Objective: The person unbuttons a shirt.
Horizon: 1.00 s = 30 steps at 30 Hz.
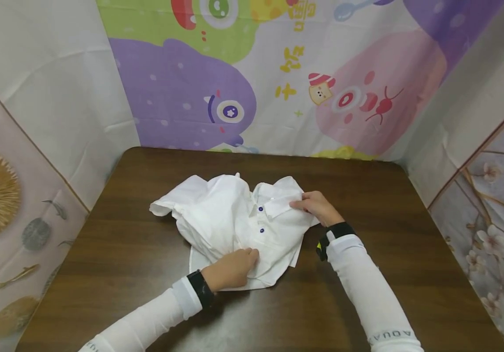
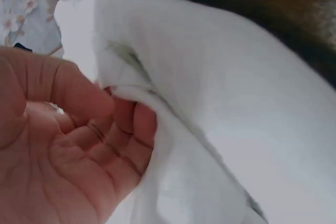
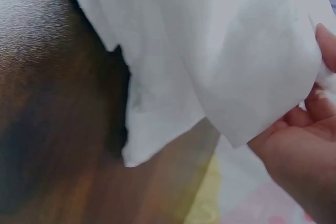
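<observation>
2 blue buttons [image 1: 262, 230] show on the white shirt [image 1: 212, 210], lying rumpled on the brown counter [image 1: 366, 195] in the head view; the left hand [image 1: 233, 268] grips its lower front, the right hand [image 1: 318, 206] its side near the collar [image 1: 257, 193]. Left wrist: curled fingers [image 2: 143, 121] pinch a fold. Right wrist: fingers [image 3: 296, 117] grasp the cloth's edge, 1 corner hanging beside them.

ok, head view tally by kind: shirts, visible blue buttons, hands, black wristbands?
White shirt: 1
Blue buttons: 2
Hands: 2
Black wristbands: 2
Total: 7
</observation>
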Motion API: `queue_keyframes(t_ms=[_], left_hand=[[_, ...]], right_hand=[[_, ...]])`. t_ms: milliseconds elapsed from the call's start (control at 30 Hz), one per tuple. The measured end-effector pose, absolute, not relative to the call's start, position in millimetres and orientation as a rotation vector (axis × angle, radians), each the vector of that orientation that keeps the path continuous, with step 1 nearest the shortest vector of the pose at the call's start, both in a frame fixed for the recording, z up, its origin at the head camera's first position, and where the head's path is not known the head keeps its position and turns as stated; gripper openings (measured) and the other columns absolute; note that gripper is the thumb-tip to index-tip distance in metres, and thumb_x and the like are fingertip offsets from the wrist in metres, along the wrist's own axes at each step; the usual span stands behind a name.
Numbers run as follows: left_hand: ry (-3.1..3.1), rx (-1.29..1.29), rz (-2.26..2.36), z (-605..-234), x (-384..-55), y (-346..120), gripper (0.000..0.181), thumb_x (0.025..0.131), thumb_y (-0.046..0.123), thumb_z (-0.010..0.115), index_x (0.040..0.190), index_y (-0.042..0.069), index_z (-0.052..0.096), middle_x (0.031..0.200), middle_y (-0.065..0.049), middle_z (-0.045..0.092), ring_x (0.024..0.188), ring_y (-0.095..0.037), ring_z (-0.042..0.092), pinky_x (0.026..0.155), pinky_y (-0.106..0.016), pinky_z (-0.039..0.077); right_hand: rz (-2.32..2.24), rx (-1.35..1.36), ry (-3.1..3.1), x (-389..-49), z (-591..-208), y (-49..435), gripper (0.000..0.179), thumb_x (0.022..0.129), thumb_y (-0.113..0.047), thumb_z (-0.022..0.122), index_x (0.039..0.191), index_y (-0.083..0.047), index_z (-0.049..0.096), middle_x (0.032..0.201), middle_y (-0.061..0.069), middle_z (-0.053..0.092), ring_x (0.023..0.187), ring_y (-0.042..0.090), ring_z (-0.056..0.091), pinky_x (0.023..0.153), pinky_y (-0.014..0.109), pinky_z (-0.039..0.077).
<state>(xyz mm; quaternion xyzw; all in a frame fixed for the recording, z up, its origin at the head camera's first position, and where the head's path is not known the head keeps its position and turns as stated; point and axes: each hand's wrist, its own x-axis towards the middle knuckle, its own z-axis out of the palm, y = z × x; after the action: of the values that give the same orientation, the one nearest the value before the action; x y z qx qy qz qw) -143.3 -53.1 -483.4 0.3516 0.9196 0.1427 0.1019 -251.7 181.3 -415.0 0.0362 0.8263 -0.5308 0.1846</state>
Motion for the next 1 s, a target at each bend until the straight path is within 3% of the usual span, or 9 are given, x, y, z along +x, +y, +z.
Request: queue_keyframes(t_ms=[67,233,333,433,600,733,867,1000], left_hand=[[2.712,1.005,0.525,-481,-146,-53,0.028,0.068,-0.003,0.061,0.087,0.007,0.042,0.07,-0.001,0.044,0.06,-0.014,0.045,0.054,-0.027,0.04],[2.738,0.836,0.786,-465,-155,-54,0.02,0.074,-0.006,0.053,0.089,0.003,0.043,0.067,-0.001,0.042,0.056,-0.014,0.041,0.051,-0.026,0.037],[2.784,0.767,0.933,-450,-164,-58,0.019,0.075,-0.005,0.052,0.091,0.002,0.045,0.069,-0.002,0.042,0.059,-0.014,0.041,0.054,-0.026,0.037],[2.881,0.776,1.08,-435,-176,-64,0.023,0.073,0.001,0.058,0.093,0.001,0.046,0.079,-0.007,0.047,0.07,-0.019,0.045,0.065,-0.03,0.04],[2.913,0.768,1.304,-414,-207,-74,0.058,0.075,0.025,0.071,0.118,-0.002,0.043,0.115,-0.017,0.046,0.106,-0.031,0.043,0.091,-0.041,0.036],[2.72,0.774,1.458,-400,-235,-85,0.095,0.072,0.053,0.069,0.14,0.005,0.023,0.142,-0.015,0.025,0.13,-0.03,0.025,0.105,-0.048,0.023],[2.499,0.862,1.501,-389,-258,-94,0.119,0.061,0.075,0.057,0.145,0.012,0.002,0.151,-0.009,0.007,0.139,-0.024,0.008,0.109,-0.049,0.013],[2.278,0.957,1.541,-380,-273,-100,0.121,0.059,0.071,0.063,0.146,0.013,0.002,0.151,-0.007,0.01,0.138,-0.022,0.012,0.11,-0.047,0.012]], right_hand=[[-1.509,0.06,2.356,-249,-408,178,0.014,0.083,-0.009,0.062,0.082,0.003,0.057,0.063,-0.004,0.044,0.067,0.016,0.043,0.066,0.028,0.036],[-1.533,-0.098,2.399,-258,-408,178,0.034,0.083,-0.013,0.063,0.11,0.007,0.058,0.092,0.001,0.06,0.084,0.014,0.049,0.077,0.028,0.04],[-1.604,-0.175,2.357,-259,-406,178,0.037,0.085,-0.012,0.06,0.117,0.005,0.055,0.107,0.006,0.058,0.091,0.011,0.05,0.082,0.026,0.039],[-1.711,-0.261,2.289,-255,-396,177,0.038,0.085,-0.008,0.055,0.121,0.004,0.051,0.112,0.005,0.056,0.095,0.008,0.05,0.085,0.024,0.039],[-1.845,-0.395,2.182,-249,-380,173,0.029,0.086,-0.004,0.051,0.114,-0.002,0.053,0.102,-0.005,0.057,0.093,0.007,0.052,0.082,0.022,0.042],[-1.924,-0.459,2.059,-245,-369,169,0.025,0.086,-0.001,0.047,0.11,-0.008,0.054,0.103,-0.004,0.056,0.094,0.009,0.052,0.082,0.023,0.042],[-2.002,-0.484,1.921,-240,-359,165,0.025,0.085,0.002,0.046,0.104,-0.01,0.056,0.102,-0.002,0.054,0.094,0.011,0.051,0.084,0.024,0.042],[-2.064,-0.488,1.836,-235,-350,163,0.022,0.082,0.003,0.045,0.093,-0.013,0.057,0.095,-0.003,0.053,0.092,0.01,0.05,0.082,0.024,0.041]])
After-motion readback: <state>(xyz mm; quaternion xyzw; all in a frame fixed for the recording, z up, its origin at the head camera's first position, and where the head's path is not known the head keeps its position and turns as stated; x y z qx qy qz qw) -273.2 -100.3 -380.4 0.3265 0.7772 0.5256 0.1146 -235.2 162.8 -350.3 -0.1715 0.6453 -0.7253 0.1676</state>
